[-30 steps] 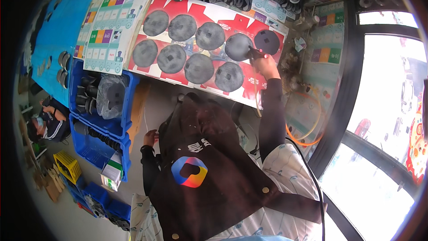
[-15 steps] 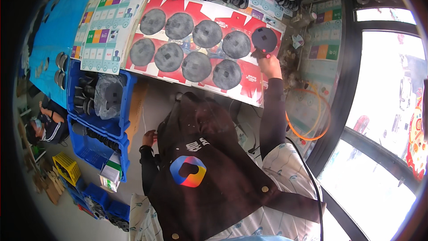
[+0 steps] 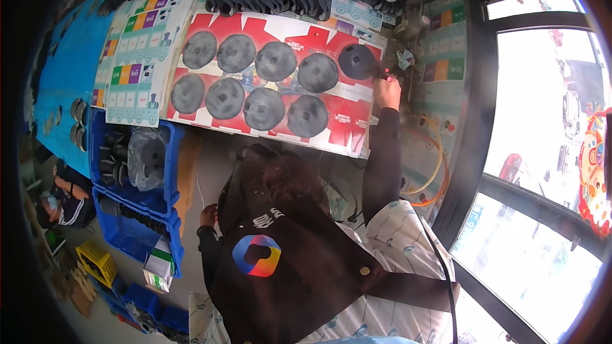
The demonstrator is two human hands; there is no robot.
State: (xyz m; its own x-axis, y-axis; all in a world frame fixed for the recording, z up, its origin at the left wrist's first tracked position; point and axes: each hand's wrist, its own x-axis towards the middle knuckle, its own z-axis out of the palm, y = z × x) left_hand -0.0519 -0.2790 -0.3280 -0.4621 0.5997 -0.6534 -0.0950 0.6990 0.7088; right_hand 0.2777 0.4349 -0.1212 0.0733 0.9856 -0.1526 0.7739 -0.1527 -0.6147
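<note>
As the right hand, curled around a dark tool, shifts rightward beside the darkest disc, only that one seems unmottled.

The right arm reaches forward, nearly straight, its right hand curled in a grip. The left hand sits lower, well apart, its forearm partly hidden, fingers too small to read.

The right hand, leaving the fourth upper-row disc, is now holding its dark spray tool beside the fifth disc's right edge. The view is shifting, the discs appearing lower and farther left.
</note>
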